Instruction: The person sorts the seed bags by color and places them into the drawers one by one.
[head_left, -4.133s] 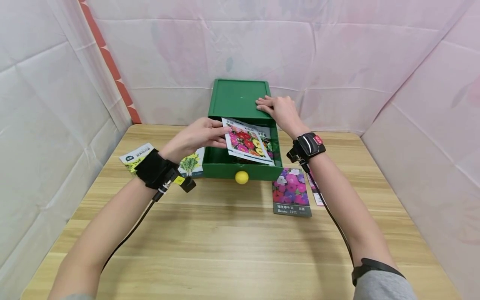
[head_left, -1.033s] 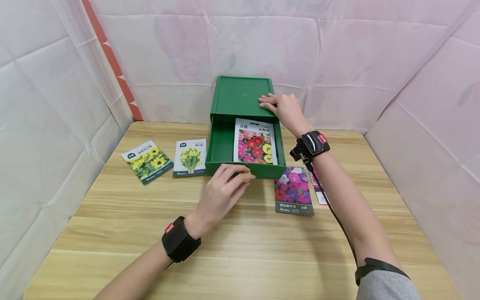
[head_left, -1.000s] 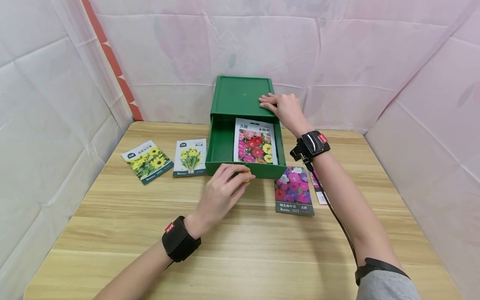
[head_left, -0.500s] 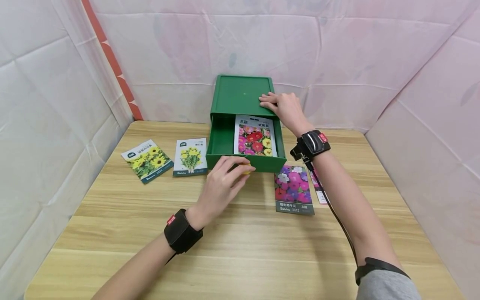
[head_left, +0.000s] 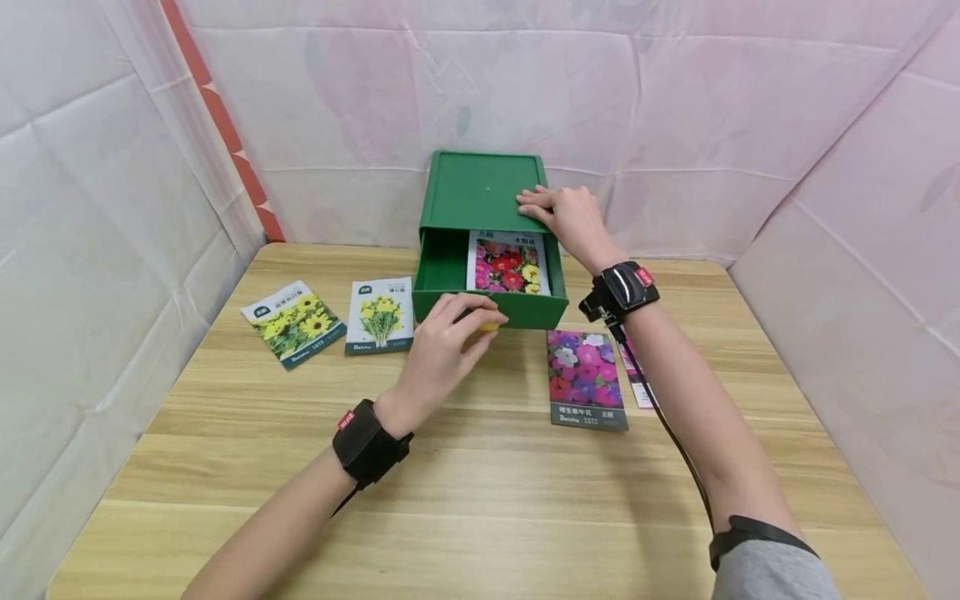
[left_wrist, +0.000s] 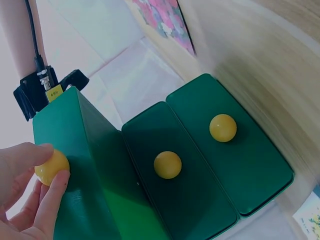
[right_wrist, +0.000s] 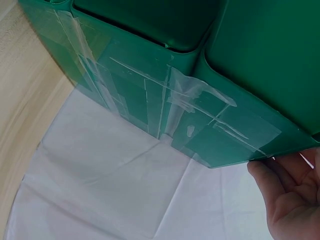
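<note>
The left hand (head_left: pixel 442 350) pinches the yellow knob (head_left: pixel 489 325) of the half-open top drawer (head_left: pixel 491 310); the right hand (head_left: pixel 566 218) lies flat-fingered on the green cabinet (head_left: pixel 480 187). The flower seed packet (head_left: pixel 508 262) inside could buckle against the cabinet's front edge.

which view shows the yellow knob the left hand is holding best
The left wrist view: the yellow knob shows round and close, pinched by the left hand against the green drawer. The head view shows only a sliver behind the fingers. The right wrist view misses it.
</note>
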